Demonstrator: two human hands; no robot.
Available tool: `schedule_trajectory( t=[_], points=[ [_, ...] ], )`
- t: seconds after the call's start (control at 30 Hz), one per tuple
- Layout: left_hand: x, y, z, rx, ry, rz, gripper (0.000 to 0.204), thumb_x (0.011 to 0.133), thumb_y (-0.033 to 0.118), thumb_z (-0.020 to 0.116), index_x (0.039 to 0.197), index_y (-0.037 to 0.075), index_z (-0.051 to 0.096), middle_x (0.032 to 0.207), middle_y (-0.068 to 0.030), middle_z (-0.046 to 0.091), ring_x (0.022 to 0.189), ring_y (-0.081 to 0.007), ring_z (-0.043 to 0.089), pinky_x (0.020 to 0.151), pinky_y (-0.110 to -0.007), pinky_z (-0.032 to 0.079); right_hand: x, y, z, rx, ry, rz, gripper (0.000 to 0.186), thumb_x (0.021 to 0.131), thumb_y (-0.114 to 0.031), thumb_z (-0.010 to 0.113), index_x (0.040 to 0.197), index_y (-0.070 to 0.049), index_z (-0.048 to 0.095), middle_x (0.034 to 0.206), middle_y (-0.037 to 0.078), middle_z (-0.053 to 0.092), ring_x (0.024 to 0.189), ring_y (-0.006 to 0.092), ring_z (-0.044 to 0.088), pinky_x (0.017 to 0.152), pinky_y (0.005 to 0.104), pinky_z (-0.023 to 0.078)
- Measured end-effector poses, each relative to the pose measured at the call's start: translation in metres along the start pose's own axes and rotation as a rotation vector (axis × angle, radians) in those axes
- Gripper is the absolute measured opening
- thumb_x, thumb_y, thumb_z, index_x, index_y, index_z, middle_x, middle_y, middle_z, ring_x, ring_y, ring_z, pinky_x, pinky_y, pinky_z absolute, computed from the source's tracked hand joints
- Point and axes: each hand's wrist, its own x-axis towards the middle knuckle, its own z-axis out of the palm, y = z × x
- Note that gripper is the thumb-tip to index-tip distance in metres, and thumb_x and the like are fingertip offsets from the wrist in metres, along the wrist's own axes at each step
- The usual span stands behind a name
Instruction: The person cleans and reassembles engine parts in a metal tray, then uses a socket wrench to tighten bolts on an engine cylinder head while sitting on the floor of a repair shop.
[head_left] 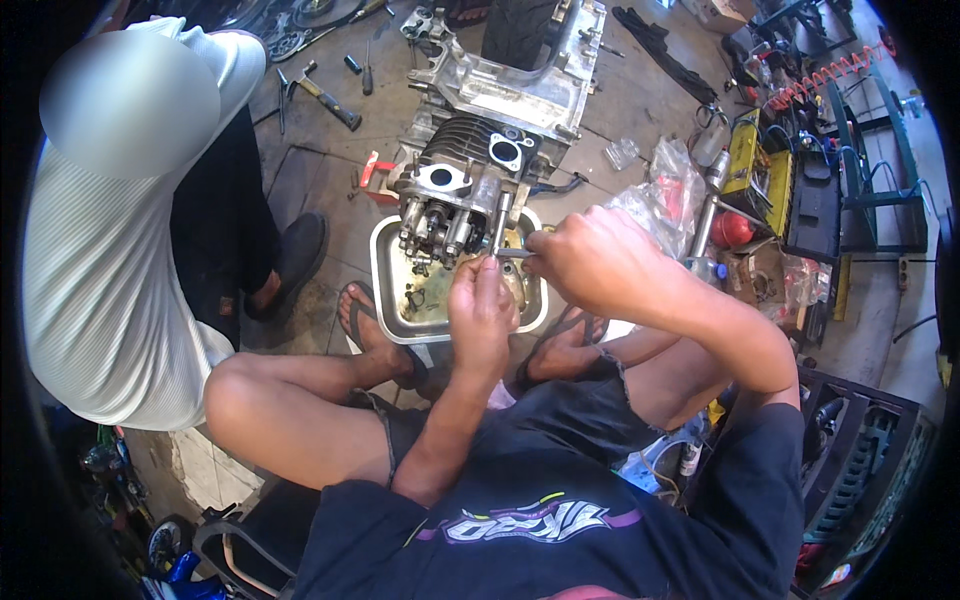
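Note:
An engine (500,95) with a finned cylinder lies in front of me, and its cylinder head (438,215) with exposed valve gear points toward me. A metal tray (385,320) with dark oily residue sits under that end. My left hand (480,310) is closed around the near end of a socket wrench (502,222), thumb against it, and the tool's far end meets the head's right side. My right hand (605,255) is closed on the wrench's bar, which sticks out sideways. Fingers hide part of the bar.
A person in a white top (130,280) is close on my left. A hammer (328,98) and a screwdriver (367,68) lie on the floor beyond. On the right are a plastic bag (672,185), a yellow toolbox (755,170) and a red coiled hose (830,75).

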Motion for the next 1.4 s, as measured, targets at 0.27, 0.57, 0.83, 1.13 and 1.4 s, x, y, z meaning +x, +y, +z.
schedule_trajectory(
  t=[0.27,0.57,0.83,1.13,1.4],
  points=[
    [0.004,0.017,-0.004,-0.249,-0.054,-0.215,0.012,0.102,0.020,0.047,0.095,0.011,0.050,0.058,0.0048,0.030,0.043,-0.0050,0.023,0.039,-0.024,0.019,0.023,-0.017,-0.035,-0.074,-0.010,-0.082,0.015,0.076,-0.014,0.060,0.070,-0.005,0.070,0.069,0.016,0.068,0.067,0.0328,0.070,0.059,0.0414,0.056],
    [0.001,0.007,0.006,-0.159,0.031,-0.057,0.012,0.102,0.018,0.049,0.099,0.007,0.051,0.060,0.0047,0.034,0.043,-0.0041,0.025,0.038,-0.023,0.020,0.006,-0.005,-0.022,-0.102,0.015,0.005,0.016,0.086,-0.022,0.062,0.086,-0.006,0.065,0.071,0.014,0.064,0.065,0.0342,0.067,0.056,0.0449,0.052],
    [0.008,0.008,0.000,-0.080,-0.015,-0.036,0.013,0.102,0.018,0.049,0.096,0.006,0.049,0.060,0.0040,0.035,0.042,-0.0042,0.026,0.037,-0.024,0.020,-0.009,-0.009,-0.006,-0.111,0.130,0.045,0.019,0.090,-0.026,0.060,0.089,-0.006,0.062,0.076,0.014,0.063,0.070,0.0314,0.069,0.056,0.0436,0.054],
    [0.009,0.007,-0.003,0.044,0.004,0.032,0.014,0.102,0.018,0.049,0.101,0.004,0.048,0.061,0.0048,0.036,0.045,-0.0035,0.030,0.039,-0.023,0.025,-0.008,-0.010,0.004,0.004,-0.100,0.127,0.017,0.093,-0.020,0.059,0.096,-0.004,0.053,0.067,0.016,0.061,0.064,0.0379,0.063,0.055,0.0481,0.048],
    [0.015,-0.010,-0.004,0.188,0.022,0.140,0.017,0.102,0.017,0.053,0.106,0.002,0.047,0.062,0.0049,0.038,0.046,-0.0025,0.031,0.039,-0.022,0.027,-0.011,0.020,0.056,0.328,-0.018,0.048,0.023,0.097,-0.026,0.053,0.098,-0.002,0.051,0.065,0.024,0.060,0.066,0.0455,0.061,0.058,0.0550,0.046]
  ],
)
